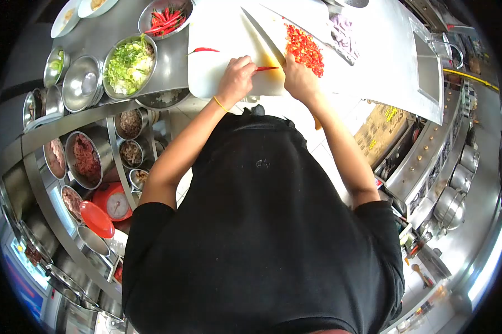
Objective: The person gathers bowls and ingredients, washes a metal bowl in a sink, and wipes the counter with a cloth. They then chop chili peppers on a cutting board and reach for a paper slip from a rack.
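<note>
My left hand is closed on a red chili, whose tip points right on the white cutting board. My right hand grips a knife by its handle. The long knife blade slants up and left across the board, beyond the held chili. Beside my right hand lies a heap of chopped red chili. Another whole chili rests on the board to the left, apart from both hands.
A bowl of whole red chilies and a bowl of chopped greens stand left of the board. Stacked metal bowls are farther left. A pale purple crumpled thing lies right of the chopped heap. A sink is at the right.
</note>
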{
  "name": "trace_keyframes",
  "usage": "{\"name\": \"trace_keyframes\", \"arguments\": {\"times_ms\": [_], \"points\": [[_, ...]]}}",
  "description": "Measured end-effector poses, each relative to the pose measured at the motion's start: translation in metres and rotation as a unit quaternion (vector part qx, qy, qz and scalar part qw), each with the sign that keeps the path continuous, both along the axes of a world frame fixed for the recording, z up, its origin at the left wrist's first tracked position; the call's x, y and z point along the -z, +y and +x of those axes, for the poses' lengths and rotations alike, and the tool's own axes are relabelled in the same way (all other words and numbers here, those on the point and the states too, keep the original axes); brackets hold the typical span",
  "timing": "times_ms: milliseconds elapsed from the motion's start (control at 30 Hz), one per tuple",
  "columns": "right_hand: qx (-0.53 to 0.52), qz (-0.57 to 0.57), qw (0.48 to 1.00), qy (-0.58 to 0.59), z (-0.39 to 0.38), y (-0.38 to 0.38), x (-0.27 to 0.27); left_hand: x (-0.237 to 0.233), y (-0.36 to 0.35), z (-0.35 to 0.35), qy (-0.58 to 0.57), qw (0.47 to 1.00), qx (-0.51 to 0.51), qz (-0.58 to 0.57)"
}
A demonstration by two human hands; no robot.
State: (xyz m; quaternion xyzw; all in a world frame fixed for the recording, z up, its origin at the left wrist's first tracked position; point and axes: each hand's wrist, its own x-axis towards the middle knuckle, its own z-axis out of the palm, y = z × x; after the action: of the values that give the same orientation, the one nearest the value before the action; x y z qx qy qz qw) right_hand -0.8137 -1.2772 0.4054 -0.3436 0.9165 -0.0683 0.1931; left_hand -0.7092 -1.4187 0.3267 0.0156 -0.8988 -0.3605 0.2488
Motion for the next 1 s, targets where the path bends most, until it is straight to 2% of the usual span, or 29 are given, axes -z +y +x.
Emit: {"name": "trace_keyframes", "arguments": {"times_ms": [167, 367, 500, 700, 767, 800, 933, 967, 1000], "points": [[0.043, -0.017, 0.999, 0.007, 0.013, -0.006, 0.017, -0.005, -0.002, -0.002, 0.006, 1.000, 0.010, 0.015], [0.007, 0.014, 1.000, 0.001, 0.001, -0.005, 0.003, -0.004, -0.005, -0.008, 0.013, 1.000, 0.005, 0.007], [0.042, -0.023, 0.999, 0.018, 0.010, -0.003, 0.026, -0.003, 0.000, -0.004, -0.002, 1.000, 0.003, 0.012], [-0.017, -0.027, 0.999, -0.001, 0.006, 0.004, 0.003, -0.004, -0.002, -0.003, 0.001, 1.000, -0.019, -0.004], [0.031, 0.002, 0.999, -0.027, 0.013, -0.004, 0.013, -0.003, -0.002, -0.002, -0.003, 1.000, 0.000, -0.003], [0.037, -0.025, 0.999, -0.013, 0.015, -0.008, 0.022, -0.001, 0.001, 0.000, 0.000, 1.000, -0.010, 0.002], [-0.014, 0.004, 1.000, -0.010, -0.004, -0.007, 0.017, 0.004, -0.001, -0.001, 0.013, 1.000, -0.022, -0.015], [-0.095, 0.031, 0.995, 0.017, -0.015, 0.000, 0.027, 0.006, -0.002, -0.002, 0.020, 0.999, -0.018, -0.022], [-0.065, 0.038, 0.997, -0.001, -0.006, -0.002, 0.007, 0.004, -0.001, -0.001, 0.026, 0.999, -0.024, -0.021]]}}
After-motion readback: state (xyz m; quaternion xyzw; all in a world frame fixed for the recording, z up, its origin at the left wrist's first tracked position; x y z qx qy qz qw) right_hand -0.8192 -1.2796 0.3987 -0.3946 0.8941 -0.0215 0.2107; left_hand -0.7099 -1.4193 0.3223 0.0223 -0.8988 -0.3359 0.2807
